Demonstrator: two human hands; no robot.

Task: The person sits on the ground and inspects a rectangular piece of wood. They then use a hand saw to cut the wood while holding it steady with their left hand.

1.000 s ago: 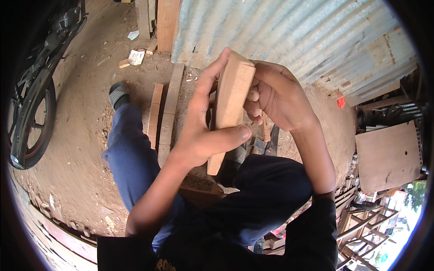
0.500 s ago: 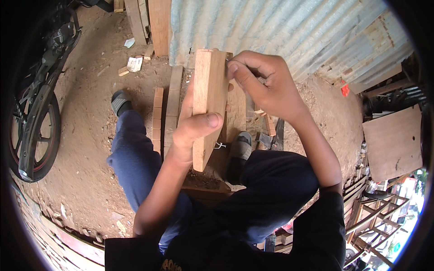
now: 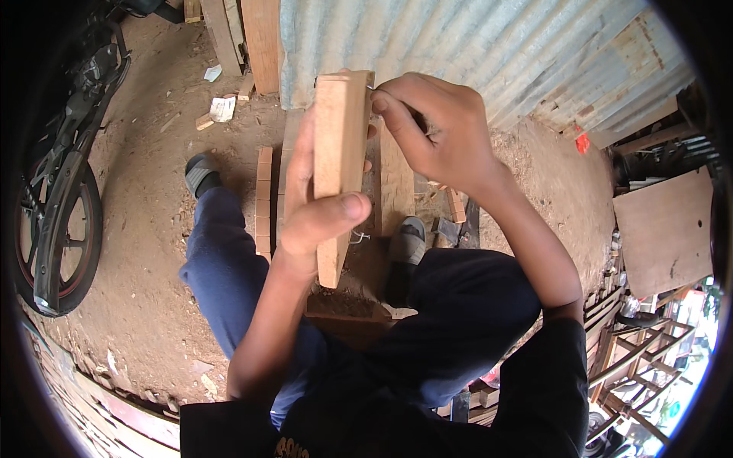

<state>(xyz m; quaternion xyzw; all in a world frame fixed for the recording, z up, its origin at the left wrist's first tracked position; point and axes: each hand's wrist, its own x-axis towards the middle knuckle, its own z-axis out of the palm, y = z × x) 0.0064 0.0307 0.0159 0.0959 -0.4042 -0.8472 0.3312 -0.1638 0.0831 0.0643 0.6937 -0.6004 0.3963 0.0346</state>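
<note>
- Outdoors, on bare packed earth, a seated person's left hand clamps a pale wooden block upright before the chest, thumb pressed across its near face and fingers wrapped behind, so the top end stands steady and close to the eyes.
- Above that grip, the right hand closes in a pinch at the block's upper right corner; something thin and dark, perhaps a nail or a pencil, shows between thumb and forefinger, but it is too small to tell which.
- Just below the left thumb, a small bent metal hook or nail juts from the block's edge.
- Smooth on its broad face, the block is a long, square-cut piece of light sawn timber with crisp corners.
- Beyond the hands, more planks lie flat on the ground beside a grey shoe; a second shoe rests beneath the right wrist.
- Behind them rises a ribbed corrugated metal sheet, dull grey-blue.
- Far to the left of the grip stands a motorcycle wheel, rubber tyre dusty.
</note>
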